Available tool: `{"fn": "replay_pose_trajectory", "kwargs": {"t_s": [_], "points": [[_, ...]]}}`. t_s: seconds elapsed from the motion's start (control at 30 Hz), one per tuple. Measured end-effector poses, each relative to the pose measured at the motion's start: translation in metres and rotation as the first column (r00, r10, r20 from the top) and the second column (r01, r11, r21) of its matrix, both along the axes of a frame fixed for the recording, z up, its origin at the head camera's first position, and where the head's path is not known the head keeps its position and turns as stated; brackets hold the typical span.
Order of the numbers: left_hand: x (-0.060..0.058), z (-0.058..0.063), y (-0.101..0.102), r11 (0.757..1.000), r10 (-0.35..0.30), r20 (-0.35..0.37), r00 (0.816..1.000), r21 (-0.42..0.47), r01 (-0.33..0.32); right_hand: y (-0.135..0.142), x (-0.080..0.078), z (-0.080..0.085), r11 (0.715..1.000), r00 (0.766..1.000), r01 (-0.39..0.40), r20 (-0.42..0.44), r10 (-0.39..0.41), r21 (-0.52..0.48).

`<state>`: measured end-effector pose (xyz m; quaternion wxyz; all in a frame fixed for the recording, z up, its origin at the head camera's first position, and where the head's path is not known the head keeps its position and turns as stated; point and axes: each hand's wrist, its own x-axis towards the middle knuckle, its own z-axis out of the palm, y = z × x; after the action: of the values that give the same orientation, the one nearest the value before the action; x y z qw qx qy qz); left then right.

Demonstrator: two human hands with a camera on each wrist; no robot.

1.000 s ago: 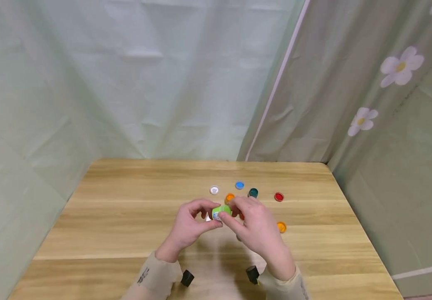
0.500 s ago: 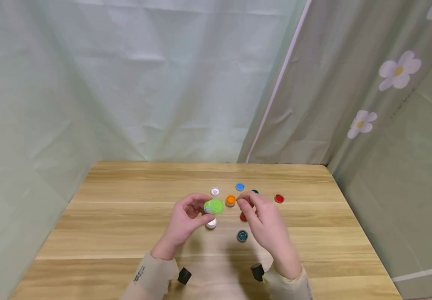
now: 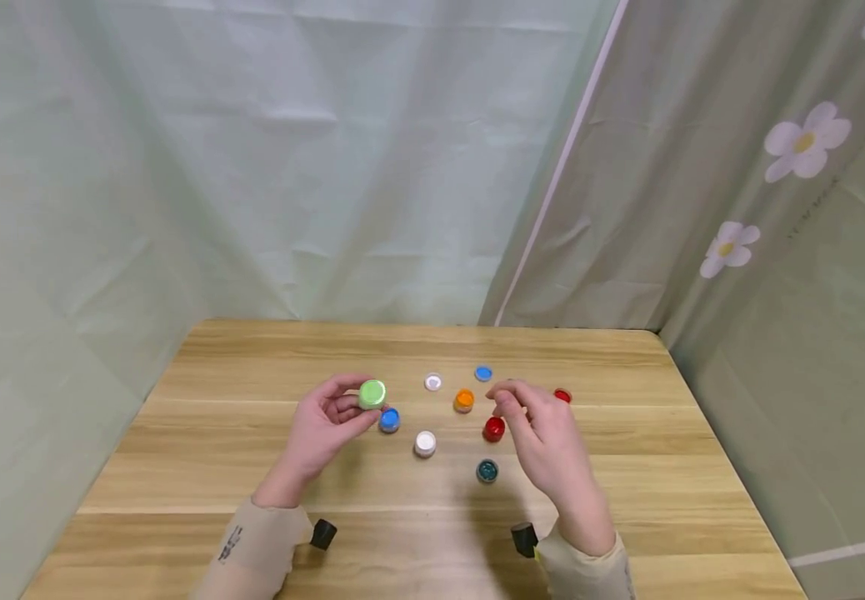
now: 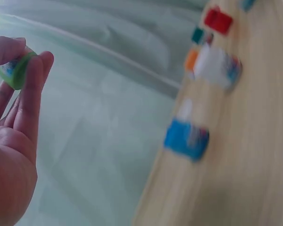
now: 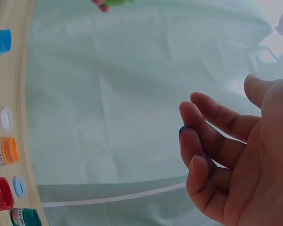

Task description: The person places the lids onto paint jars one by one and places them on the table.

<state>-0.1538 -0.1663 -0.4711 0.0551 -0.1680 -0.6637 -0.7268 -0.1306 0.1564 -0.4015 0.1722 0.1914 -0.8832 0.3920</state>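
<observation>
In the head view my left hand (image 3: 322,429) holds a small green paint jar (image 3: 372,394) between thumb and fingers, raised at the left of the other jars. Its round green top faces the camera. The left wrist view shows the green jar (image 4: 20,73) in the fingertips. My right hand (image 3: 545,433) hovers over the right of the group with loosely bent fingers. Nothing is held in it; a dark teal smudge shows at a fingertip (image 5: 183,129). Near the hands stand blue (image 3: 389,420), white (image 3: 425,443), orange (image 3: 464,401) and red (image 3: 494,429) paint jars.
Behind the jars lie a white lid (image 3: 432,382), a blue lid (image 3: 483,373) and a red lid (image 3: 562,396). A dark teal round piece (image 3: 487,471) sits in front. A teal jar (image 5: 26,216) stands beside the red one. Curtains (image 3: 372,167) hang behind the wooden table (image 3: 177,467).
My right hand has let go of the green jar and drawn away to the right. My left hand has carried the jar left, turning its top toward the camera and uncovering the blue jar.
</observation>
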Motion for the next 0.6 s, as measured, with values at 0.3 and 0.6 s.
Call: {"fn": "replay_pose_trajectory", "kwargs": {"t_s": [0.3, 0.6], "points": [[-0.011, -0.021, -0.044, 0.934, 0.181, 0.058, 0.982, -0.322, -0.154, 0.0, 0.0, 0.004, 1.0, 1.0, 0.004, 0.012, -0.004, 0.008], [-0.034, -0.04, -0.085, 0.744, 0.296, 0.039, 0.954, -0.636, -0.204, -0.003, 0.002, 0.002, 1.0, 0.999, -0.001, 0.046, 0.0, 0.008]]}}
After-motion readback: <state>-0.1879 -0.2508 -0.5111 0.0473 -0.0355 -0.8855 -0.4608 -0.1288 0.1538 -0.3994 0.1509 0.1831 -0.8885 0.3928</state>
